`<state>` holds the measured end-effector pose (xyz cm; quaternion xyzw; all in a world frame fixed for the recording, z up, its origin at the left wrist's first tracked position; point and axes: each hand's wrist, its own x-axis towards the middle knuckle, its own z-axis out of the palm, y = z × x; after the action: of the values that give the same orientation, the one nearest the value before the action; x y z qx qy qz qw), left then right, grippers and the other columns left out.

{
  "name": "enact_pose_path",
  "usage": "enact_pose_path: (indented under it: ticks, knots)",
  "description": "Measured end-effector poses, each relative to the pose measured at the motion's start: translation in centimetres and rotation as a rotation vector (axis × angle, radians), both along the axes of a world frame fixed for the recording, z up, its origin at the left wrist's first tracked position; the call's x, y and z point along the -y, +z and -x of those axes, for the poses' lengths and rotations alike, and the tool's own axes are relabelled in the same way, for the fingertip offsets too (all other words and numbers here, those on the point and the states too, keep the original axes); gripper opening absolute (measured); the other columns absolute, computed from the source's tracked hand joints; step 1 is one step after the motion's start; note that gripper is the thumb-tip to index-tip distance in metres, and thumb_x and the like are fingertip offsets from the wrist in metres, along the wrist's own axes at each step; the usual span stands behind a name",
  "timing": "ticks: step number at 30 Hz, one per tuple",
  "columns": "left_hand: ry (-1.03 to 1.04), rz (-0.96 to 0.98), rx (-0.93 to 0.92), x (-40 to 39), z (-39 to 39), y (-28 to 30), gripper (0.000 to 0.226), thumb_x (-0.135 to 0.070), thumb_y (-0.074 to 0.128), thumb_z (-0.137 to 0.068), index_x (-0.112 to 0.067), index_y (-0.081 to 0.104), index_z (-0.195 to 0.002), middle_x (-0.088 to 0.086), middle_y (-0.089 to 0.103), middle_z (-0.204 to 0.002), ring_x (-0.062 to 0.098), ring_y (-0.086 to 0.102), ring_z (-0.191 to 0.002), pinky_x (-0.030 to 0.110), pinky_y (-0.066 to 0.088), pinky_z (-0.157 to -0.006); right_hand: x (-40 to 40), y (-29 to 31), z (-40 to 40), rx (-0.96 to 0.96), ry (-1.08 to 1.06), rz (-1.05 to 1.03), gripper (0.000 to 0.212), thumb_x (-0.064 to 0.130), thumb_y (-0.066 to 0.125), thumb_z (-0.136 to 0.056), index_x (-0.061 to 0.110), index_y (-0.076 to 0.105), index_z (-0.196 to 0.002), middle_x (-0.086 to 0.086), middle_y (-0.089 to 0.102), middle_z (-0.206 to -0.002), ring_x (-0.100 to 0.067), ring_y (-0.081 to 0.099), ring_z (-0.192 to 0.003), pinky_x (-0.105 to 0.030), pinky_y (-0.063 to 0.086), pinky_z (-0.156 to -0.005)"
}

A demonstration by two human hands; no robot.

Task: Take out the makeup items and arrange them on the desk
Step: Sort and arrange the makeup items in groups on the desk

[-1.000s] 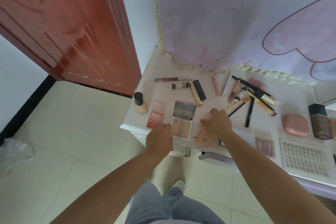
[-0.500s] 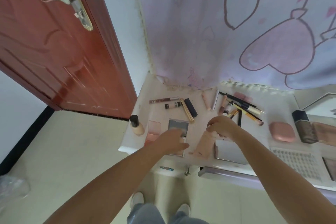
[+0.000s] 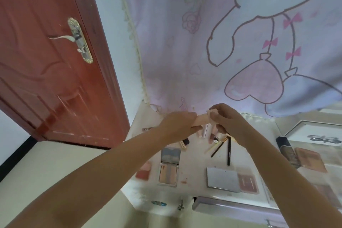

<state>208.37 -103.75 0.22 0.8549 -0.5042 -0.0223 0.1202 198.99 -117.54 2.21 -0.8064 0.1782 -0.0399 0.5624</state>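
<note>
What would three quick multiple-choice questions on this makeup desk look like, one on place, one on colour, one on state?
1. Where is the peach rectangular box?
A on the floor
B held above the desk
C in a drawer

2. The door is:
A reddish-brown
B white
C green

3. The silver square palette with the mirrored lid is:
A closed
B open
C upside down

Answers: B, both the left hand and right hand hold it raised; A, glossy reddish-brown wood; B, lid up and pans showing.

The middle of the beige tube (image 3: 202,119) is covered by the fingers of both hands; items beneath the wrists are blurred.
</note>
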Motion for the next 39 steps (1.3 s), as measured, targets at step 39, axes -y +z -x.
enact_pose_path:
  ticks: [39]
  knots:
    - [0.177, 0.329, -1.058, -3.5, 0.5, 4.7, 0.014, -0.028, 0.051, -0.091, -0.018, 0.059, -0.088, 0.000, 0.066, -0.076, 0.011, 0.065, -0.059, 0.027, 0.057, -0.062, 1.5, 3.5, -1.7, 0.130, 0.207, 0.015, 0.040, 0.002, 0.063, -0.078, 0.034, 0.058, -0.103, 0.016, 0.066, -0.095, 0.000, 0.066, -0.085, -0.017, 0.050, -0.080]
